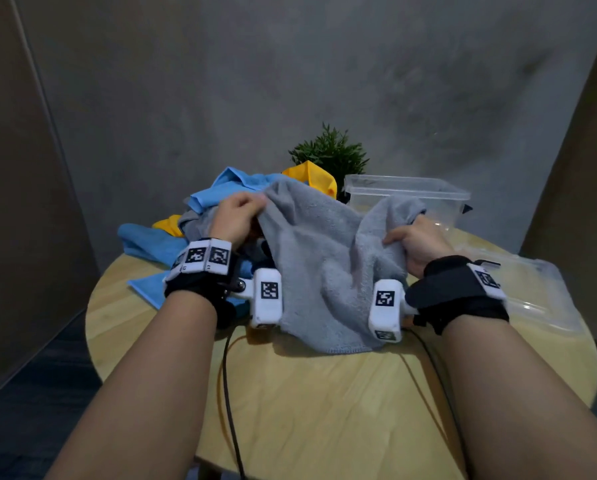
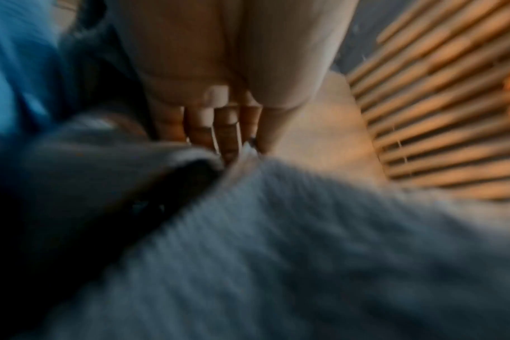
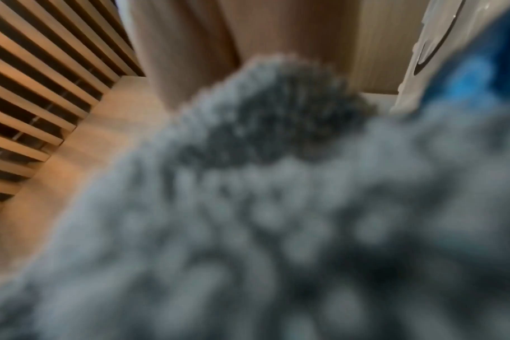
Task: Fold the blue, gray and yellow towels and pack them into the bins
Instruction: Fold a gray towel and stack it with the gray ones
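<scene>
A gray towel (image 1: 319, 258) hangs between my two hands above the round wooden table (image 1: 324, 403). My left hand (image 1: 236, 216) grips its upper left edge with curled fingers (image 2: 224, 128). At the towel's right edge, my right hand (image 1: 416, 242) holds the cloth bunched. The gray towel (image 3: 277, 207) fills the right wrist view and hides the fingers; in the left wrist view the gray towel (image 2: 277, 253) is blurred. Behind lie blue towels (image 1: 220, 190) and yellow towels (image 1: 317, 176) in a heap. A clear bin (image 1: 407, 195) stands at the back right.
A second clear bin (image 1: 539, 299) lies at the table's right edge. A small green plant (image 1: 330, 152) stands behind the heap. Black cables (image 1: 229, 393) run across the near tabletop. A gray wall rises close behind the table.
</scene>
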Motion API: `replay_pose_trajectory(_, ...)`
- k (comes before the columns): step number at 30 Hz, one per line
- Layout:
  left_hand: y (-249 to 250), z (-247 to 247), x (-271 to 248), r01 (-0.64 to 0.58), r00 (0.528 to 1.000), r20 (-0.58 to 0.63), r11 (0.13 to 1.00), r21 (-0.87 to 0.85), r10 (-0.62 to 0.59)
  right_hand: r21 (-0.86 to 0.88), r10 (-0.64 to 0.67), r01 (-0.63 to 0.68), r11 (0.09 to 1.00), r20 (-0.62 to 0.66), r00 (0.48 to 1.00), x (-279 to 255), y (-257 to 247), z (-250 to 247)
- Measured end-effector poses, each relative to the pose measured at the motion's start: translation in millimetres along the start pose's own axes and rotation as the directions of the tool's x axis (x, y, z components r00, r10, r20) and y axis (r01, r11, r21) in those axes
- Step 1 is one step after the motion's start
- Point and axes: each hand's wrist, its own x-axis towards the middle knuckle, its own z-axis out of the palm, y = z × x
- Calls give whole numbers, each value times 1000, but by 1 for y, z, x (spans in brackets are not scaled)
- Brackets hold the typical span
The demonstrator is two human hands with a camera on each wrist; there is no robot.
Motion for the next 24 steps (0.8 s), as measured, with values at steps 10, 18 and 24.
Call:
replay_pose_trajectory(10,3,-41,14,-244,847,-516,956,-161,129,-409,-62,-84,909,-331,942,7,-6,-40)
replay_pose_trajectory(18,11,-40,4,-268,909,-402,888,-373,106,185,-265,336,924,-324,908,-6,-28,-33)
replay_pose_trajectory(24,16,-41,4,-209,972,-183,893,-398,146,8,-428,467,884,-388,816,-10,-35,-35)
